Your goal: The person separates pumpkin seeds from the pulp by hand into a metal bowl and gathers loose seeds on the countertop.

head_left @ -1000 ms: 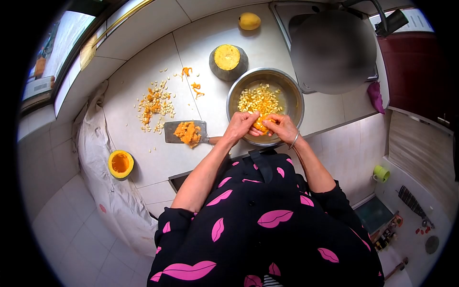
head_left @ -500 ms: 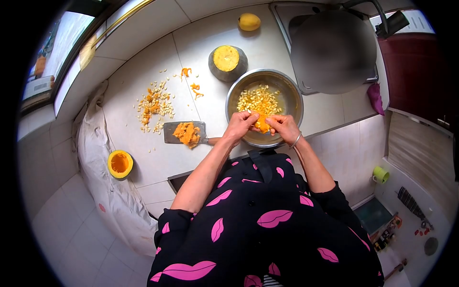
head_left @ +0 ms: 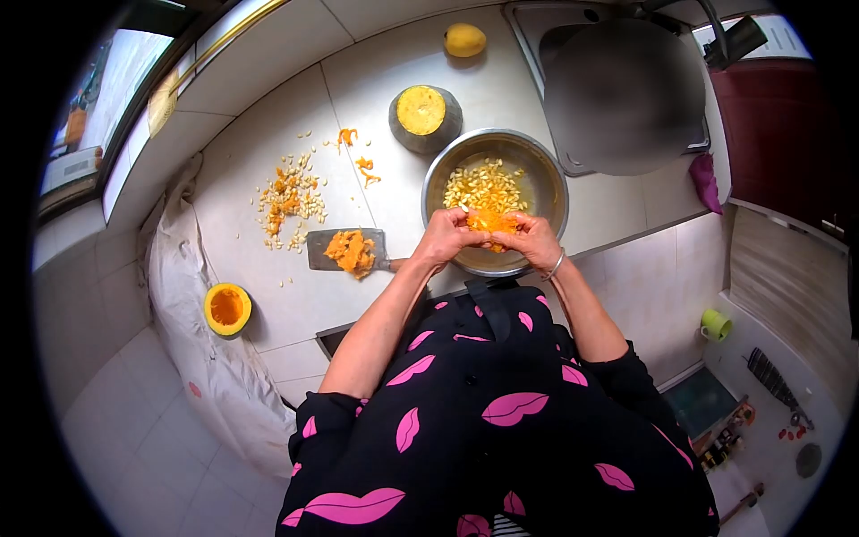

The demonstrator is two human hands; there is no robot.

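Observation:
Orange pumpkin pulp (head_left: 490, 223) is stretched between my two hands over the near part of a metal bowl (head_left: 558, 191). My left hand (head_left: 445, 236) pinches its left side, and my right hand (head_left: 536, 240), with a bracelet at the wrist, pinches the right side. Pale seeds (head_left: 483, 186) lie in the bowl beyond my fingers, in a little yellowish liquid. Left of the bowl, a cleaver (head_left: 318, 250) lies flat with a clump of orange pulp (head_left: 352, 251) on its blade.
A cut pumpkin piece (head_left: 422, 112) stands behind the bowl, a yellow fruit (head_left: 465, 40) farther back. Loose seeds with pulp (head_left: 291, 199) are scattered at left, near a hollowed pumpkin half (head_left: 227, 309). At right are a sink (head_left: 573, 165) and a purple cloth (head_left: 704, 183).
The orange pulp between my hands has been spread out wider and shows more. My fingertips have shifted slightly around it. The bowl and the cleaver have stayed in place.

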